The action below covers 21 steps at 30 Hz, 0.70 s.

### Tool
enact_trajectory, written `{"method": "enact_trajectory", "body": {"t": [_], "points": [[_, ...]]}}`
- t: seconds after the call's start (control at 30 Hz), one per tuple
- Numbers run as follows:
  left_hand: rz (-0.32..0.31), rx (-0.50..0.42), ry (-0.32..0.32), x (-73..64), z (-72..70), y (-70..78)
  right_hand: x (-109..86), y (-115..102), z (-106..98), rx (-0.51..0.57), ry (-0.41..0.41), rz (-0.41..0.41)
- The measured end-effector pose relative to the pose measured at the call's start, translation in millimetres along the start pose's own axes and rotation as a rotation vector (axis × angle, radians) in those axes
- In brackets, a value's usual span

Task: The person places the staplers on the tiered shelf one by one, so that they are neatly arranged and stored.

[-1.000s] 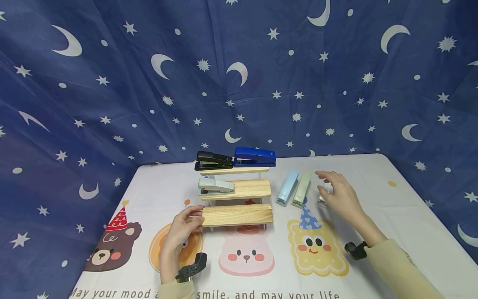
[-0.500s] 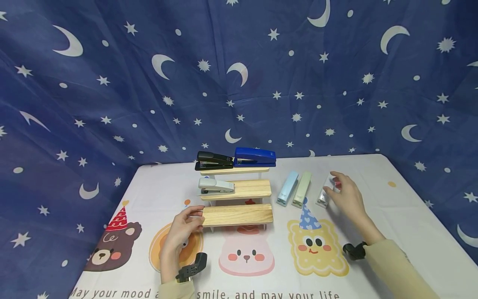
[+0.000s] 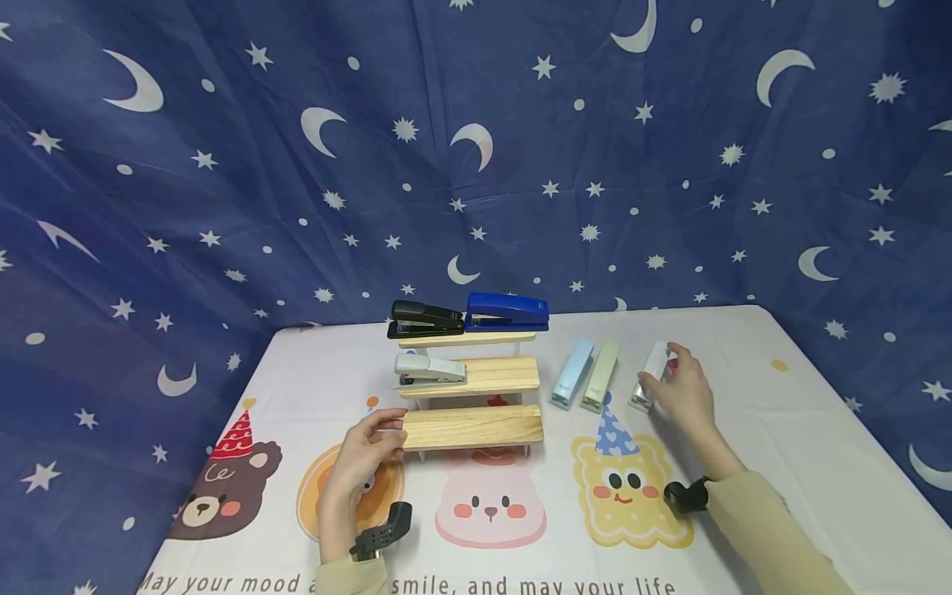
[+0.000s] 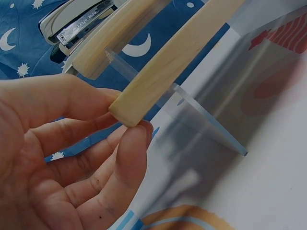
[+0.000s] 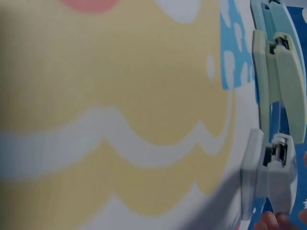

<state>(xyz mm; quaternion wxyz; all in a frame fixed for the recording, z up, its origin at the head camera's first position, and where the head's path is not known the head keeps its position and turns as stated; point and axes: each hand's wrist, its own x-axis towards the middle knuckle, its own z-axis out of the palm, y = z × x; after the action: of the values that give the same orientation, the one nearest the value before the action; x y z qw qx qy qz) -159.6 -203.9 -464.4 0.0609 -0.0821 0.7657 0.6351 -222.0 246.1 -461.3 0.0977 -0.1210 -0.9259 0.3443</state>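
Note:
The left hand point(image 3: 364, 454) pinches the left end of the lowest wooden shelf point(image 3: 473, 428) of a three-tier display rack; in the left wrist view, thumb and forefinger meet the board's end point(image 4: 136, 108). At the right, the right hand point(image 3: 684, 392) curves loosely about a pale grey stapler point(image 3: 654, 368) lying on the table. A gap shows between its fingers and the stapler's side. In the right wrist view only fingertips point(image 5: 271, 221) show, close to the rear of this stapler point(image 5: 282, 179); whether they touch cannot be told.
Left of the grey stapler lie a pale green stapler point(image 3: 601, 376) and a light blue stapler point(image 3: 573, 374). A black stapler point(image 3: 426, 319) and a dark blue stapler point(image 3: 508, 312) sit on the top shelf. A light grey stapler point(image 3: 430, 369) occupies the middle shelf's left half.
The right hand has moved right and come down about the pale grey stapler, which it hid more of a second ago. The left hand and the rack have stayed still.

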Motion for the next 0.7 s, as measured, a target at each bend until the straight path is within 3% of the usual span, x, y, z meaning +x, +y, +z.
{"method": "enact_trajectory", "body": {"t": [0.33, 0.7], "points": [[0.006, -0.013, 0.004, 1.3, 1.0, -1.1, 1.8, -2.2, 15.6, -0.038, 0.004, 0.044], [-0.006, -0.010, 0.009, 1.9, 0.1, -2.0, 3.1, -3.2, 14.8, -0.063, 0.010, 0.021]]}}
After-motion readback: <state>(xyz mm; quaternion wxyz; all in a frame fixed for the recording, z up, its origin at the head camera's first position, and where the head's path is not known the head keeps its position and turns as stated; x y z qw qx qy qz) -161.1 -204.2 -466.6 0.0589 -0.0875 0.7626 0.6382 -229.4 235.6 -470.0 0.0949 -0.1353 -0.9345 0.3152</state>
